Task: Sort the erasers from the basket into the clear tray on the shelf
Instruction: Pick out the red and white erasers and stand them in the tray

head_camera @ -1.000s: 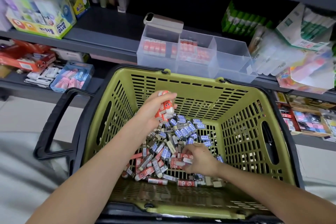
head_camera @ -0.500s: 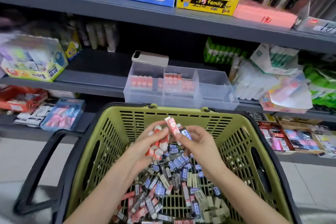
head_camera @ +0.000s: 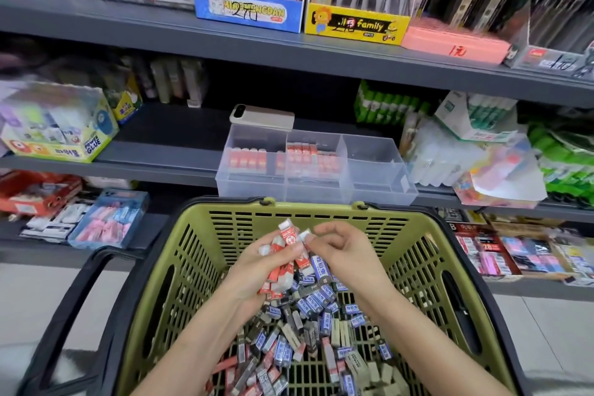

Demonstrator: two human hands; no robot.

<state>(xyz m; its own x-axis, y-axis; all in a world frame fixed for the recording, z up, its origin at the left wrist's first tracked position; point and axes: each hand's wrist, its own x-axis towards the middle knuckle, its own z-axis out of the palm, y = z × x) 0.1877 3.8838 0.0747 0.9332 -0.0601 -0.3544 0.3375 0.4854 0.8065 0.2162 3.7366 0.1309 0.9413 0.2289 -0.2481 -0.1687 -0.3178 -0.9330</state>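
Note:
A green basket (head_camera: pixel 418 254) with black rim holds a heap of loose erasers (head_camera: pixel 305 341) in red, blue and grey sleeves. Above the heap, my left hand (head_camera: pixel 257 267) grips a bunch of red-and-white erasers (head_camera: pixel 286 254). My right hand (head_camera: pixel 344 251) is right beside it, its fingertips pinching the top of an eraser in that bunch. On the shelf behind the basket stands the clear tray (head_camera: pixel 379 170) with three compartments: red erasers lie in the left and middle ones, and the right one looks bare.
A phone (head_camera: pixel 262 117) lies on the tray's back left corner. Glue boxes (head_camera: pixel 58 128) stand at left, plastic packets (head_camera: pixel 475 164) crowd the tray's right side. An upper shelf (head_camera: pixel 289 48) with pen boxes overhangs. The basket's black handle (head_camera: pixel 64 309) juts out left.
Both hands have come up from the heap and met above it; the right hand brought red erasers to the left hand's bunch. My view has tilted up toward the shelves.

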